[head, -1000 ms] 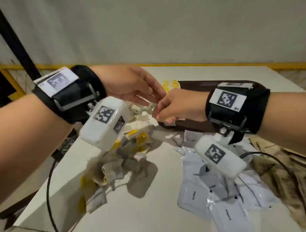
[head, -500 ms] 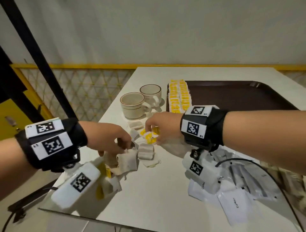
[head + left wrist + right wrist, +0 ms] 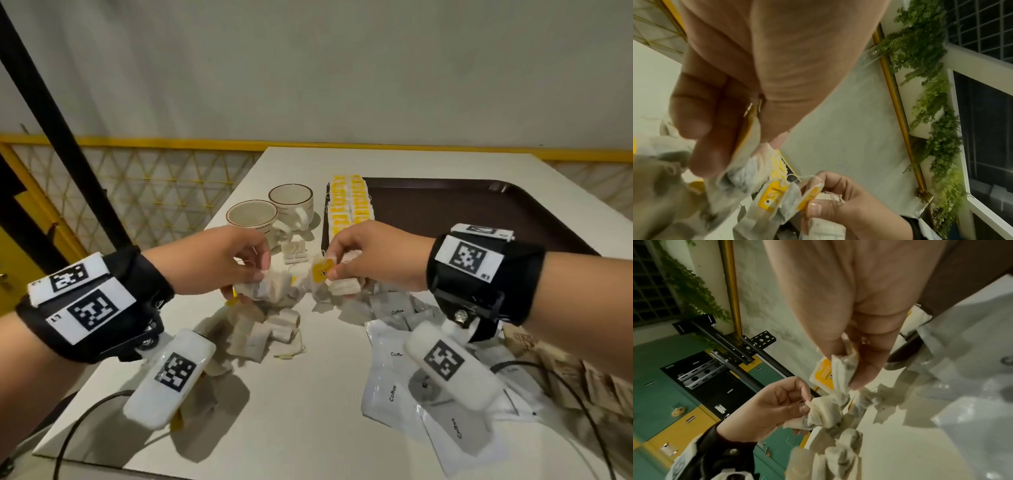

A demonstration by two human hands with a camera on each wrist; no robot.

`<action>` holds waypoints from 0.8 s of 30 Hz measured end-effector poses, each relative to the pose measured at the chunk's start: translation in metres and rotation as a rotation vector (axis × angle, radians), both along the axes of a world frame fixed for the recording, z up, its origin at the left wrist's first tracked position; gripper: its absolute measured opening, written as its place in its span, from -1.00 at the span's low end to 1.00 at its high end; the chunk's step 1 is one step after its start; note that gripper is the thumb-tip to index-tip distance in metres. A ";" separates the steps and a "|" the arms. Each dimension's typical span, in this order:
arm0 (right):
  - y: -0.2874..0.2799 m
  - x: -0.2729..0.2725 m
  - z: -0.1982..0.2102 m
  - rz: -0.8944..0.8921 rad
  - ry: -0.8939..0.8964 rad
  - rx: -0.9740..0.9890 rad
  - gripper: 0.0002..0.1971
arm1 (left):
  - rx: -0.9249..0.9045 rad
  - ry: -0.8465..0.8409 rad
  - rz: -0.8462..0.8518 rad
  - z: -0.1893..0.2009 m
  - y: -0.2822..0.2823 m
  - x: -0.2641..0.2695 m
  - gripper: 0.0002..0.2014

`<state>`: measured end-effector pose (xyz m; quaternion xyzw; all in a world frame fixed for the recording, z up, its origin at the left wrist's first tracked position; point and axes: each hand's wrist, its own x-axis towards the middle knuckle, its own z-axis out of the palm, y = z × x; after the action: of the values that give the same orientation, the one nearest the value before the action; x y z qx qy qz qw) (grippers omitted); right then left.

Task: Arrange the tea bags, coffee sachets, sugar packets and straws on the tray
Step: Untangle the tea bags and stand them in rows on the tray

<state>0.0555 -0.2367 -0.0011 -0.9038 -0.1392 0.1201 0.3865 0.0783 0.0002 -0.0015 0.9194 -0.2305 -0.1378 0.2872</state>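
Note:
Both hands hover over a loose heap of tea bags (image 3: 267, 329) near the table's middle. My left hand (image 3: 239, 263) pinches a crumpled white tea bag (image 3: 267, 289) between thumb and fingers; the same tea bag (image 3: 742, 164) shows in the left wrist view. My right hand (image 3: 359, 257) pinches a tea bag with a yellow tag (image 3: 323, 269), also visible as the yellow tag (image 3: 823, 375) in the right wrist view. The dark brown tray (image 3: 462, 205) lies behind, with a neat row of yellow-tagged tea bags (image 3: 349, 202) along its left edge. White coffee sachets (image 3: 394, 383) lie scattered below my right wrist.
Two beige cups (image 3: 270, 212) stand left of the tray. Brown paper packets (image 3: 565, 377) lie at the right edge of the table. A black cable (image 3: 548, 373) crosses the sachets. A black pole (image 3: 61, 126) and a yellow railing (image 3: 137, 140) stand beyond the table's left side.
Both hands dropped from near the tray to the tea bag heap, then lifted a little, each now pinching a tea bag. The camera view has tilted up and to the left.

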 end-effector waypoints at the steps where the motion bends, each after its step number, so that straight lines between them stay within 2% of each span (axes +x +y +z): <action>1: -0.002 -0.002 0.000 -0.014 0.031 0.046 -0.93 | 0.005 -0.004 -0.016 0.000 -0.002 0.000 -0.87; 4: -0.005 -0.004 -0.001 -0.043 0.093 0.136 -0.92 | 0.028 -0.009 -0.056 -0.001 -0.010 -0.001 -0.85; 7: -0.005 -0.003 -0.004 -0.089 0.210 0.244 -0.95 | -0.011 -0.088 -0.033 0.001 -0.022 -0.002 -0.95; 10: -0.002 -0.002 -0.006 -0.103 0.267 0.270 -0.86 | -0.152 0.002 0.011 0.004 -0.037 -0.002 -0.78; 11: 0.000 -0.003 -0.006 -0.105 0.313 0.313 -0.89 | -0.157 0.033 0.007 0.003 -0.042 -0.001 -0.76; 13: 0.001 -0.002 -0.005 -0.116 0.462 0.402 -0.94 | -0.087 0.020 -0.030 0.001 -0.048 0.000 -0.87; 16: -0.010 -0.001 0.000 -0.147 0.622 0.410 -0.86 | -0.017 -0.044 -0.033 0.000 -0.051 0.006 -0.89; 19: -0.031 -0.001 0.005 -0.196 0.657 0.434 -0.91 | -0.112 -0.009 -0.018 0.007 -0.057 0.016 -0.89; 22: -0.049 -0.002 0.009 -0.230 0.620 0.463 -0.76 | -0.227 0.025 0.009 0.015 -0.076 0.028 -0.90; 24: -0.059 -0.002 0.011 -0.236 0.573 0.496 -0.67 | -0.222 0.007 0.013 0.020 -0.093 0.038 -0.88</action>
<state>0.0531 -0.2955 0.0099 -0.7226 0.0546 0.2850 0.6274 0.1159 -0.0930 0.0180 0.8829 -0.2373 -0.1128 0.3892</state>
